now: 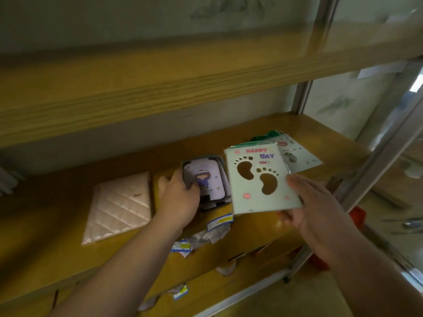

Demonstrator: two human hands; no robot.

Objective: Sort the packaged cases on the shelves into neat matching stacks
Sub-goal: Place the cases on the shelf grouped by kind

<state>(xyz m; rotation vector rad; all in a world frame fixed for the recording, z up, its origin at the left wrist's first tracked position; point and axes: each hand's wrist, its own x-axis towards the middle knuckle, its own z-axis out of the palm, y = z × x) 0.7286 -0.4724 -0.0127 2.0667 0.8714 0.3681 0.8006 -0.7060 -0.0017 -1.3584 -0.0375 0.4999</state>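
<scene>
The right hand (313, 202) holds a pale green packaged case (261, 179) printed with two brown footprints and the words "HAPPY DAY". It pinches the case by the corner at 5 o'clock, thumb on the printed face and fingers underneath, so the case is lifted and tilted above the wooden shelf (68, 236). At 1 o'clock from that case, a small pile of similar green cases (299, 156) lies on the shelf, partly covered by the held one.

The left hand (178, 197) is curled around the near left edge of a stack of cases (206, 179) whose top one shows a small cartoon figure in purple; this stack sits just beside the footprint case, at its 9 o'clock. Further toward 9 o'clock, apart from the stack, a cream quilted case (119, 207) lies flat. Blue and white labels (219, 221) hang from the shelf's front edge.
</scene>
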